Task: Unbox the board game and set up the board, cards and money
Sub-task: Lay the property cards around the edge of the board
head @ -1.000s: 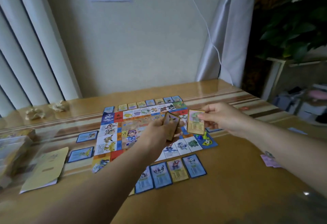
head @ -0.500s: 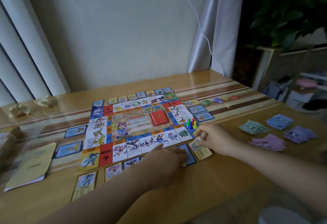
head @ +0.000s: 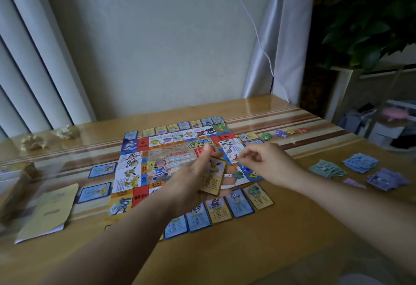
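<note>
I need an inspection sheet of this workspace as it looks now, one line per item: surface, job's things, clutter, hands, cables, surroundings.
Surface: glossy wooden table with pale and brown stripes.
Job's things: game board lies flat; cards lie in rows around its edges; money piles at the right; small coloured pieces beyond the board's far right corner.
Clutter: yellow booklet at the left; two crumpled paper balls near the far edge.
Hands: left hand holds a card stack above the board; right hand beside it, fingers pinched, content unclear.
Cables: white cable hangs down the wall.
Surroundings: blinds, curtain, plant.
</note>
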Motion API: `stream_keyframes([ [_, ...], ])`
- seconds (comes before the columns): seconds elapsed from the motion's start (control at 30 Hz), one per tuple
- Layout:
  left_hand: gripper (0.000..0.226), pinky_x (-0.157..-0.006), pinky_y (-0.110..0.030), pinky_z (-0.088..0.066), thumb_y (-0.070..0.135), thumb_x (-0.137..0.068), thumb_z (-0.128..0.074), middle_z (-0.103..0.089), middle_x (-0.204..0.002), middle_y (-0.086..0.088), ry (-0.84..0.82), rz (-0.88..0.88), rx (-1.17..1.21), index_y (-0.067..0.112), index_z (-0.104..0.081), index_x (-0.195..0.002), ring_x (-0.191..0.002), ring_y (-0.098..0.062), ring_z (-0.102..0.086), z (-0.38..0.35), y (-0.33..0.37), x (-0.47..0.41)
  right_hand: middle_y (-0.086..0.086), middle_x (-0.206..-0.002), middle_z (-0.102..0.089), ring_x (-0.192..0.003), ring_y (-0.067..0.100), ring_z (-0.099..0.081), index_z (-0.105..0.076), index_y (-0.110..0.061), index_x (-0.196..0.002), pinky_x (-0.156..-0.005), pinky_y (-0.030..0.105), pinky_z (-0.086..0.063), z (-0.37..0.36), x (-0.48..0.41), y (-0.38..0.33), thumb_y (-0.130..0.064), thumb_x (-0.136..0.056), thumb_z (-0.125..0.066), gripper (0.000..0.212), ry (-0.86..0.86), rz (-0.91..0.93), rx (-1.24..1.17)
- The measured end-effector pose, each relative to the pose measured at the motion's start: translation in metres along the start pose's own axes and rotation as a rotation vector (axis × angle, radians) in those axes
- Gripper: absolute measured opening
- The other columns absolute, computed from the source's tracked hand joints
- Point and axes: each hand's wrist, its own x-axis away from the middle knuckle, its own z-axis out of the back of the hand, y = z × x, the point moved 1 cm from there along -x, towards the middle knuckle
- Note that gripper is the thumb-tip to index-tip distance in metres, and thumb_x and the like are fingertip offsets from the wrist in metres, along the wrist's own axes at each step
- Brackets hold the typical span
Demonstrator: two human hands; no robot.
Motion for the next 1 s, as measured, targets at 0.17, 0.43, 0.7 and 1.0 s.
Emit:
stream_keyframes([
  [0.17, 0.086, -0.051, -0.023, -0.054, 0.071, -0.083, -0.025, -0.066, -0.075, -0.013, 0.003, 0.109, 0.353, -0.003, -0.067, -0.095, -0.057, -0.017, -0.063, 0.003, -0.001, 0.000, -0.009, -0.073, -0.063, -0.057, -0.013, -0.053, -0.069, -0.009, -0.092, -0.058, 0.005, -0.038, 0.014, -0.004, -0.052, -0.036, -0.094, -0.054, 0.031, -0.104, 0.001, -0.310],
  [0.43, 0.054, -0.073, -0.032, -0.059, 0.046, -0.098, -0.034, -0.071, -0.095, -0.017, -0.006, -0.056, 0.227, 0.001, -0.061, -0.108, -0.081, -0.021, -0.068, 0.012, 0.026, 0.001, -0.010, -0.065, -0.067, -0.058, -0.011, -0.058, -0.069, -0.020, -0.076, -0.062, 0.009, -0.044, 0.021, -0.033, -0.072, -0.035, -0.082, -0.071, 0.016, -0.150, -0.056, -0.283],
  [0.7, 0.020, -0.082, -0.030, -0.057, 0.006, -0.098, -0.042, -0.072, -0.092, -0.009, 0.088, -0.367, -0.041, 0.009, -0.060, -0.105, -0.085, -0.018, -0.069, 0.025, 0.079, -0.017, -0.011, -0.067, -0.061, -0.056, -0.007, -0.052, -0.070, -0.017, -0.085, -0.055, 0.005, -0.040, 0.047, -0.073, -0.093, -0.023, -0.086, -0.069, 0.006, 0.058, 0.067, -0.331],
  [1.0, 0.007, -0.069, -0.025, -0.055, 0.007, -0.090, -0.060, -0.067, -0.075, -0.004, 0.390, -0.493, -0.261, 0.014, -0.063, -0.088, -0.065, -0.014, -0.062, 0.061, 0.102, -0.014, -0.008, -0.066, -0.067, -0.049, -0.007, -0.054, -0.063, -0.017, -0.079, -0.054, 0.009, -0.043, 0.038, -0.098, -0.106, -0.011, -0.087, -0.067, 0.010, 0.006, 0.077, -0.450],
])
